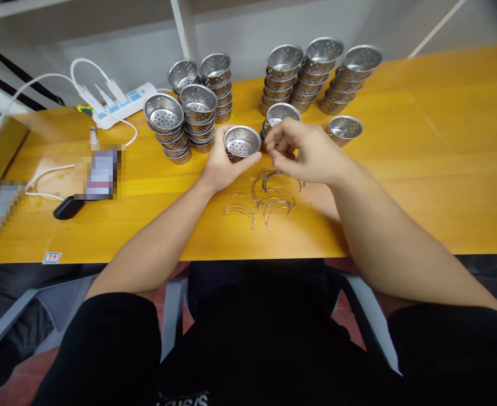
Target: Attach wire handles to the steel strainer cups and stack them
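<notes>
My left hand (223, 163) is wrapped round a perforated metal cup (242, 142), holding it upright with its mouth towards me. Just right of that cup is my right hand (301, 148), its fingers curled into a pinch. Whatever it grips, if anything, is too small or hidden to make out. Below both hands, a loose pile of thin curved wire handles (273, 197) lies on the table. Behind my right hand stands another perforated cup (283, 113), partly covered by the fingers. A single cup (345, 128) sits to the right of my knuckles.
Stacks of perforated cups stand at the back left (198, 107) and back right (322, 56) of the yellow table (434, 169). Further left are a white power strip (125, 104) with cables, a phone (102, 173) and a black object (68, 207).
</notes>
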A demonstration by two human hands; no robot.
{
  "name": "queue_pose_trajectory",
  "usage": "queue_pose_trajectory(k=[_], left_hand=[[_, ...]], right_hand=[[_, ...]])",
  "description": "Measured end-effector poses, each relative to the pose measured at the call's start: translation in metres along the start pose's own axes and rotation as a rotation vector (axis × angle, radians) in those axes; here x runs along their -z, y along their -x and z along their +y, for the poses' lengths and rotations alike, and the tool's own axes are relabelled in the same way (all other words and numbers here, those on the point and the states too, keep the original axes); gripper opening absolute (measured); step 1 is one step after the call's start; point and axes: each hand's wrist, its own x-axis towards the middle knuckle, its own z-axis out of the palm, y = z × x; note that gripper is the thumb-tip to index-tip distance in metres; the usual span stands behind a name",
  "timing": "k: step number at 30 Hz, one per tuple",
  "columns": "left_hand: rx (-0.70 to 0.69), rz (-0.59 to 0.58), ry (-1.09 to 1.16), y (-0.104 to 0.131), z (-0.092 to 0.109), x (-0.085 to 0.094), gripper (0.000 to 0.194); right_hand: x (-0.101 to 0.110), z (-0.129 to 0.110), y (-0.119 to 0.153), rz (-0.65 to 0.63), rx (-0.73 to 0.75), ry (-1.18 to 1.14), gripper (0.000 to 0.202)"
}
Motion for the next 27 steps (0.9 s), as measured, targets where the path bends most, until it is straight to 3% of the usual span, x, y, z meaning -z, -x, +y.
queue_pose_trajectory(k=[2, 5, 8, 14, 19, 27], left_hand=[[-0.003, 0.049, -0.017, -0.001, -0.012, 0.002, 0.117], [-0.033, 0.071, -0.037, -0.001, -0.023, 0.002, 0.117], [-0.054, 0.051, -0.039, 0.001, -0.025, 0.000, 0.117], [-0.059, 0.018, -0.033, 0.004, -0.014, -0.003, 0.115], [-0.090, 0.015, -0.047, 0.005, -0.010, -0.002, 0.114], [-0.183, 0.001, -0.036, 0.002, -0.017, -0.001, 0.120]], right_hand=[[0.002, 0.003, -0.001, -0.133, 0.025, 0.077, 0.013], [0.002, 0.016, -0.003, -0.324, 0.054, 0.142, 0.018], [-0.001, 0.027, -0.004, -0.411, 0.008, 0.220, 0.022], [-0.004, 0.018, -0.007, -0.449, -0.171, 0.335, 0.019], [-0.008, 0.004, -0.009, -0.445, -0.165, 0.379, 0.021], [-0.014, 0.007, -0.009, -0.452, -0.218, 0.353, 0.021]])
